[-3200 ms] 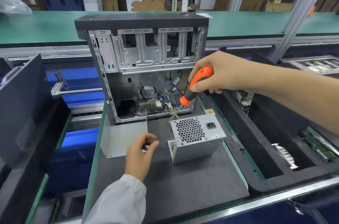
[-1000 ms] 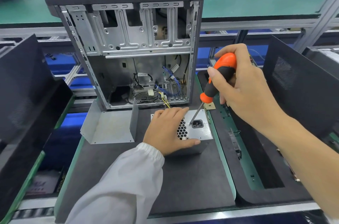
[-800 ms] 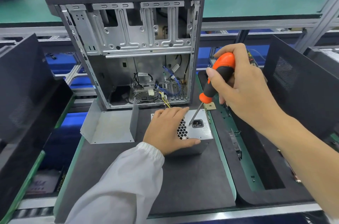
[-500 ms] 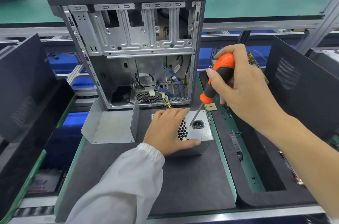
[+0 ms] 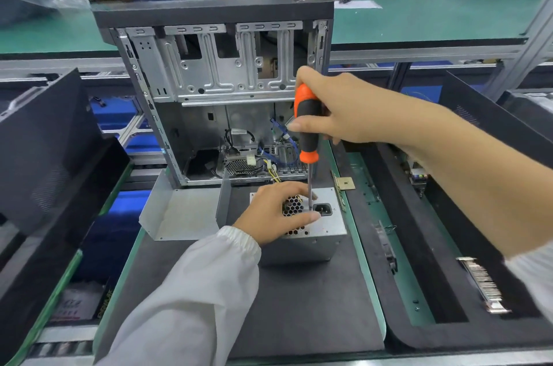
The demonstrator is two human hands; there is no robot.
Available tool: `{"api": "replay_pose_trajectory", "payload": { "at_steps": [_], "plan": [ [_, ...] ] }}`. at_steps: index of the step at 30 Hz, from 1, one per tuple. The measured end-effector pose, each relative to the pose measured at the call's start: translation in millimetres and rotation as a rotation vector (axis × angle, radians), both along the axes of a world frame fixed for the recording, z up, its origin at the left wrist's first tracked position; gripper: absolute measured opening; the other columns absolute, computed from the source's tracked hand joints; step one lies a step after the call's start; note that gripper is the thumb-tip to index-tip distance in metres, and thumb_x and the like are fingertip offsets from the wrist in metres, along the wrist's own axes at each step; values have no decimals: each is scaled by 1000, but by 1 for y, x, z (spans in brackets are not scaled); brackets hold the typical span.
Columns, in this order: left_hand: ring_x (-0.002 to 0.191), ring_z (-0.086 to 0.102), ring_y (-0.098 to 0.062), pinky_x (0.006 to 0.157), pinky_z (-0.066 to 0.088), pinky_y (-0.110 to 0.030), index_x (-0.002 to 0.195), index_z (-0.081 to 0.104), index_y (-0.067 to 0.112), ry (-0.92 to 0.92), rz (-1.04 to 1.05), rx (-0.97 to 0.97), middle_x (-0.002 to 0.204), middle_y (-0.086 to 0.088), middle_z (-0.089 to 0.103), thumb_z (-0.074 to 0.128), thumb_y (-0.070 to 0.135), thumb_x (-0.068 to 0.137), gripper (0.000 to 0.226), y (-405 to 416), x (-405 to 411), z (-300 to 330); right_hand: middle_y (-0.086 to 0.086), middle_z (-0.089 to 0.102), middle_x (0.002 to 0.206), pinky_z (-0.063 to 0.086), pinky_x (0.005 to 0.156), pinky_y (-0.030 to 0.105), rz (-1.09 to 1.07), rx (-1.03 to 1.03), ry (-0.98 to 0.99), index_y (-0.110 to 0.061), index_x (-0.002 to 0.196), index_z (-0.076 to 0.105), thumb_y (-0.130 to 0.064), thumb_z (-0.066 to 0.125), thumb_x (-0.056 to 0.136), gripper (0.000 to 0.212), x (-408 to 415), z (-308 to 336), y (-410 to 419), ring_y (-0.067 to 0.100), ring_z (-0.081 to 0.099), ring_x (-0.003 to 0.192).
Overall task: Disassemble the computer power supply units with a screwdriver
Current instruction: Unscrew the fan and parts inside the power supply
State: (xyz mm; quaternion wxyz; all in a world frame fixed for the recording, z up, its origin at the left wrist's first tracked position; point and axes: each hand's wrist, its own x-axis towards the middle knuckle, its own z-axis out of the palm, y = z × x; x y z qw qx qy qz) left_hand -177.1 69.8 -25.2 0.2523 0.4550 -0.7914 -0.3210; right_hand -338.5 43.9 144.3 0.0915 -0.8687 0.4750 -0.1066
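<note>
- The power supply unit (image 5: 323, 234) lies on the dark mat (image 5: 299, 305), fan grille and power socket facing up, at 6 o'clock from the open computer case (image 5: 221, 90)
- The left hand (image 5: 272, 213) rests on the grille, fingers spread and nearly straight, gripping nothing; thumb tip beside the socket
- The right hand (image 5: 338, 108) has its fingers curled round the handle of the orange-and-black screwdriver (image 5: 306, 132); the shaft stands almost upright, tip meeting the unit's top just at 9 o'clock of the socket
- A bent metal bracket (image 5: 182, 213) sits at 9 o'clock from the unit
</note>
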Motion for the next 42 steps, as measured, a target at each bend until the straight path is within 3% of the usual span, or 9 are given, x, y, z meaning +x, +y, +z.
{"api": "replay_pose_trajectory", "payload": {
  "at_steps": [2, 9, 13, 16, 19, 21, 33, 39, 42],
  "plan": [
    [106, 59, 8, 93, 40, -7, 111, 69, 20, 195, 23, 83, 113, 13, 68, 67, 23, 91, 20, 1, -2, 4, 2, 64, 77, 52, 60, 32, 33, 36, 5, -15, 107, 37, -43, 59, 91, 39, 6, 3, -3, 13, 64, 58],
    [93, 68, -11, 86, 50, -23, 106, 71, 17, 615, 125, 120, 91, 4, 73, 55, 4, 97, 23, 3, -19, -1, -9, 63, 88, 49, 67, 26, 170, 101, -19, -24, 108, 43, -32, 63, 92, 27, 2, 7, 4, 11, 67, 73],
    [91, 68, -10, 87, 51, -22, 104, 72, 21, 610, 104, 102, 86, 4, 73, 54, 6, 98, 24, -1, -22, -1, -9, 66, 84, 54, 74, 34, 121, 131, -51, -28, 104, 45, -31, 64, 91, 23, -11, 10, 4, 9, 69, 70],
    [84, 67, -11, 84, 51, -23, 95, 72, 20, 626, 108, 100, 80, 3, 72, 54, 4, 97, 24, -2, -25, 0, -7, 61, 61, 54, 62, 32, -2, 29, -11, -27, 86, 45, -57, 57, 86, 32, -12, 12, 4, 12, 66, 53],
    [79, 68, -12, 80, 52, -21, 90, 73, 17, 656, 115, 85, 77, 1, 72, 56, 0, 95, 24, -3, -25, -1, 2, 47, 56, 39, 48, 30, -161, -184, 156, -14, 67, 41, -77, 39, 81, 64, -2, 12, 3, 18, 48, 47],
    [80, 69, -15, 82, 54, -23, 89, 73, 17, 677, 116, 94, 78, -2, 73, 58, -1, 94, 24, -4, -25, -2, 2, 41, 60, 28, 47, 29, -166, -266, 205, -15, 64, 36, -70, 39, 87, 60, 3, 10, 3, 16, 39, 51],
    [99, 69, -15, 98, 49, -27, 112, 71, 15, 700, 34, 167, 95, -1, 75, 53, 7, 98, 24, -7, -19, -2, -2, 60, 71, 38, 50, 22, 58, 126, 411, -27, 101, 48, -49, 46, 95, 23, 3, 41, -3, 13, 57, 58],
    [90, 70, -16, 90, 51, -24, 94, 76, 15, 709, 61, 160, 86, -5, 75, 58, 4, 95, 21, -9, -19, -4, 1, 61, 89, 48, 62, 20, 130, 402, 375, -28, 107, 53, -16, 54, 97, 15, 6, 52, -7, 1, 62, 56],
    [85, 71, -15, 84, 51, -21, 91, 76, 13, 714, 72, 145, 83, -4, 75, 59, 2, 94, 21, -8, -21, -5, 3, 67, 74, 55, 57, 23, 23, 399, 432, -22, 108, 54, -47, 63, 86, 34, 11, 54, -4, 5, 67, 51]
  ]
}}
